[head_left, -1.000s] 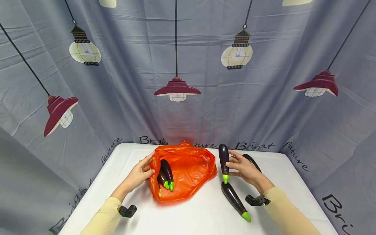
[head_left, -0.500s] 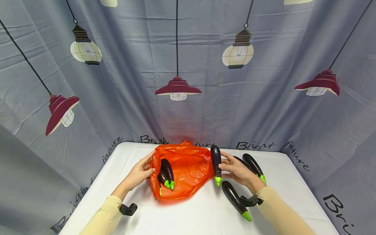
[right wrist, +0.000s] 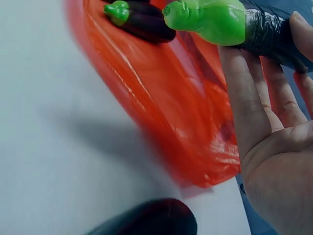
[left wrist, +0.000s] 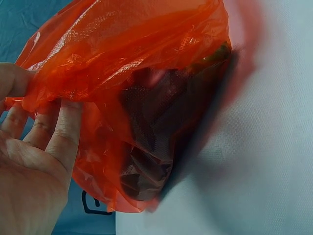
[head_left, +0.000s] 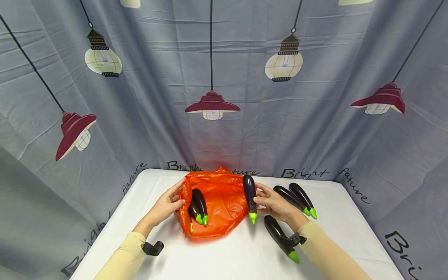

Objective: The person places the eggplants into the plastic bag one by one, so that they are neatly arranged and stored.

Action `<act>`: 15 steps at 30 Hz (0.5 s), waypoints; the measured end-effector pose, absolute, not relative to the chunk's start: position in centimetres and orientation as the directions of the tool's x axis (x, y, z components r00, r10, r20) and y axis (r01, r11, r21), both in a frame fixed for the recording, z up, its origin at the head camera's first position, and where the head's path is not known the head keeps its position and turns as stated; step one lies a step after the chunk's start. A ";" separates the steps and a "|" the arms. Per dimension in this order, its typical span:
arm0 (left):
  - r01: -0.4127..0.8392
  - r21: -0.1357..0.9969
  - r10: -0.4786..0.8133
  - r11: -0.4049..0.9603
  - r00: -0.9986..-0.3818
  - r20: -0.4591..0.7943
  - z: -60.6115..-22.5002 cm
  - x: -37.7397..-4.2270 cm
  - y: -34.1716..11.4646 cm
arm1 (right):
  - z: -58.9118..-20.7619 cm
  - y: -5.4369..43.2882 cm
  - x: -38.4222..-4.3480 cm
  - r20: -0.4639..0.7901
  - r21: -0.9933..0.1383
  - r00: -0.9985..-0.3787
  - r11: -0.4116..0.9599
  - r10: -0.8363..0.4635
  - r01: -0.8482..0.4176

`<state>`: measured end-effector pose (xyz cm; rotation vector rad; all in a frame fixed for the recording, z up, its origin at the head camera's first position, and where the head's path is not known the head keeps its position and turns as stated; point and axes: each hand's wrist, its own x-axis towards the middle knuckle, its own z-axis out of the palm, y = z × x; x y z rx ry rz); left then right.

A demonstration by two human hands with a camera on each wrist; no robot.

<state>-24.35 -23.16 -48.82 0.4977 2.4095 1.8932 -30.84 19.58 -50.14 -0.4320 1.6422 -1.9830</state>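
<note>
My left hand [head_left: 163,210] pinches the left rim of an orange plastic bag [head_left: 224,210], whose mouth gapes toward me. Inside, at the left, lie dark eggplants [head_left: 199,202] with green stems, one mostly hidden by the bag. Through the thin plastic in the left wrist view, a dark eggplant shape [left wrist: 151,127] shows. My right hand [head_left: 278,204] holds another eggplant [head_left: 249,192] between thumb and fingers, upright with its green end down, in front of the bag's right side. In the right wrist view its green cap [right wrist: 210,19] points left, above the bag.
On the white table [head_left: 210,260], one eggplant [head_left: 274,229] lies below my right hand, partly behind the wrist camera. Two more eggplants [head_left: 302,196] lie side by side to the right. A grey curtain [head_left: 241,144] with printed lamps hangs behind the table.
My right hand has carried its eggplant leftward, from beside the bag to in front of its right edge. The two eggplants at right have come into fuller view. My left hand stays at the rim.
</note>
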 end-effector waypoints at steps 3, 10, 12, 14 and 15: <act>0.223 0.952 0.272 0.209 -0.949 0.162 -48.8 -24.3 -23.2 | -50.3 19.0 -30.8 -0.087 -0.974 -0.802 -0.119 -0.591 0.194; 0.215 0.952 0.266 0.220 -0.952 0.153 -48.8 -24.3 -23.2 | -50.5 18.0 -31.0 -0.078 -0.973 -0.777 -0.123 -0.625 0.196; 0.218 0.949 0.266 0.228 -0.952 0.155 -48.8 -24.3 -23.2 | -50.6 17.7 -31.0 -0.075 -0.970 -0.767 -0.131 -0.637 0.204; 0.223 0.947 0.269 0.230 -0.950 0.159 -48.7 -24.3 -23.3 | -50.6 17.4 -31.0 -0.072 -0.968 -0.756 -0.137 -0.651 0.210; 0.225 0.947 0.269 0.231 -0.950 0.160 -48.7 -24.4 -23.3 | -50.6 17.2 -31.0 -0.073 -0.966 -0.750 -0.140 -0.657 0.216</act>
